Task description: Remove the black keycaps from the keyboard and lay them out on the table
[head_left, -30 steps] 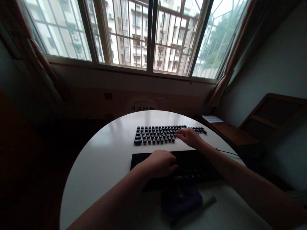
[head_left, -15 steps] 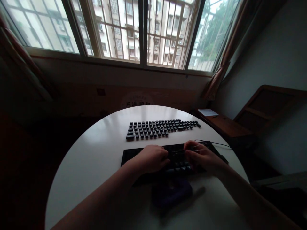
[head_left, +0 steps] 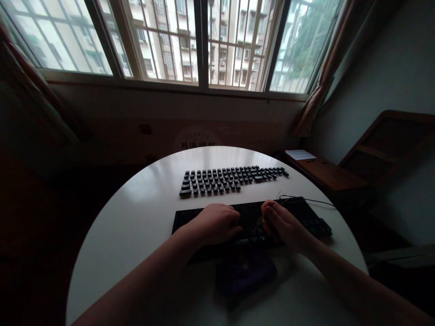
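Note:
A black keyboard base [head_left: 306,217] lies across a round white table [head_left: 136,226]. Behind it, several loose black keycaps [head_left: 227,179] are laid out in rows. My left hand [head_left: 214,224] rests on the keyboard's left half with its fingers curled down. My right hand [head_left: 283,224] sits on the keyboard's middle, fingers pinched together on something small and dark that I cannot make out. The two hands are close together, a short gap between them.
A dark purple object [head_left: 244,274] lies on the table in front of the keyboard. A thin cable [head_left: 312,200] runs off the keyboard to the right. A wooden side table [head_left: 322,174] with a white paper [head_left: 300,155] stands at right. Barred windows fill the back wall.
One second ago my right hand was over the loose keycaps. It has come back to the keyboard and now presses near my left hand. The left hand has stayed in place.

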Tool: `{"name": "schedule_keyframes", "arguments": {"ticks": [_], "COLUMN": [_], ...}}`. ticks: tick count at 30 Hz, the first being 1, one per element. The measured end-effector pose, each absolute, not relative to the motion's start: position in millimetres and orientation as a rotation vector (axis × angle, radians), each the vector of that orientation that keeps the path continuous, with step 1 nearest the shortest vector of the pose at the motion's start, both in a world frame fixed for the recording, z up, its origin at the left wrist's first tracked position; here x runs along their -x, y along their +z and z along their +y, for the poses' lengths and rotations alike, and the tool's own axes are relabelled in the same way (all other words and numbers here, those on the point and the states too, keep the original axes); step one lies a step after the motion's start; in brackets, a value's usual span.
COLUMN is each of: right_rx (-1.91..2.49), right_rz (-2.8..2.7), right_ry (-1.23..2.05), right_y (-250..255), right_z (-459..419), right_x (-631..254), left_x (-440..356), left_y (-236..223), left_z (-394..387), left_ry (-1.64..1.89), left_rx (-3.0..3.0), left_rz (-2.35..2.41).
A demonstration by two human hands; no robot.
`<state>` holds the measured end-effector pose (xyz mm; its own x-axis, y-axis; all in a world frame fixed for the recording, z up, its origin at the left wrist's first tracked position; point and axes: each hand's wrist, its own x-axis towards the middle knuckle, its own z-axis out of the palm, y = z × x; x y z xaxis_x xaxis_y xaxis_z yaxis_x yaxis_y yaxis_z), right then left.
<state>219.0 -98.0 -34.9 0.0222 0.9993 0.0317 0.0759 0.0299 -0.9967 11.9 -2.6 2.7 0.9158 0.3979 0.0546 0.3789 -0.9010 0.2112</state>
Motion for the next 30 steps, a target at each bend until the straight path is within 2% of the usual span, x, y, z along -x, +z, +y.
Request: {"name": "schedule_keyframes", "arguments": {"ticks": [13,23,26,30], "right_rx": [1.27,1.429,1.415,1.272], "right_rz": [-1.549,-1.952,-1.899,-1.6], "right_ry": [1.182,0.786,0.767,0.92], "right_y": [-37,-18,-26,-43], "right_z": [-99,-110,-110,-105], "right_x": [-228,-220,-219,-220], "left_x": [-12,-12,-13,-13], "left_y": [1,0,2,2], "left_z": [-2,-1,-2,-2], "left_ry": [0.176,0.158,0.144,0.139], "left_rx": [-2.869,-2.865,-2.871,-2.858], "left_rz": [0.588,0.607,0.615,0.618]}}
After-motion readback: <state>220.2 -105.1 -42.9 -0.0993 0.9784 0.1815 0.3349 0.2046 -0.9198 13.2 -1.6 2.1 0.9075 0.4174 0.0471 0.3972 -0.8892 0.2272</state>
